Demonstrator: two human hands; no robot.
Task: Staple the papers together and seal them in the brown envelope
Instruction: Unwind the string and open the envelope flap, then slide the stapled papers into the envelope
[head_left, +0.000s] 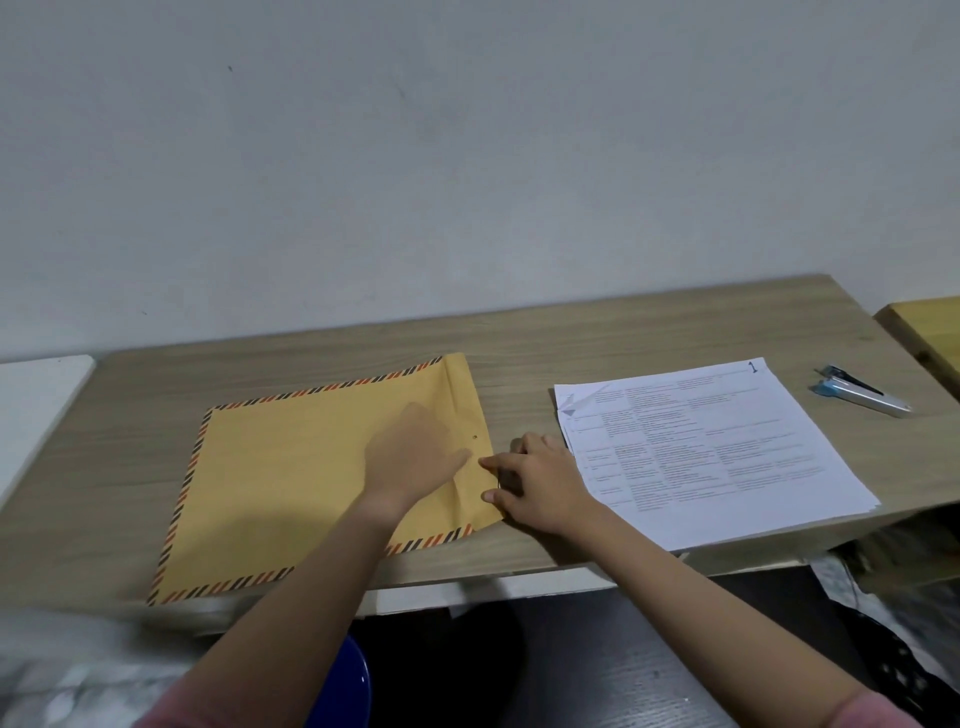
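The left hand (415, 457) lies spread on the envelope (311, 478), steadying it. The right hand (535, 488) seemingly pinches the flap (470, 415) edge; papers (717, 452) wait beside it.

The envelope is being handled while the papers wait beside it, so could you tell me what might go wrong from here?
1. The papers are fanned at their left corner and hang over the desk front edge; they could be stapled misaligned, or slip off.
2. The right hand rests between envelope and papers, near that loose corner; a careless move could scatter the sheets.
3. The stapler lies by the far right edge and could be knocked off.
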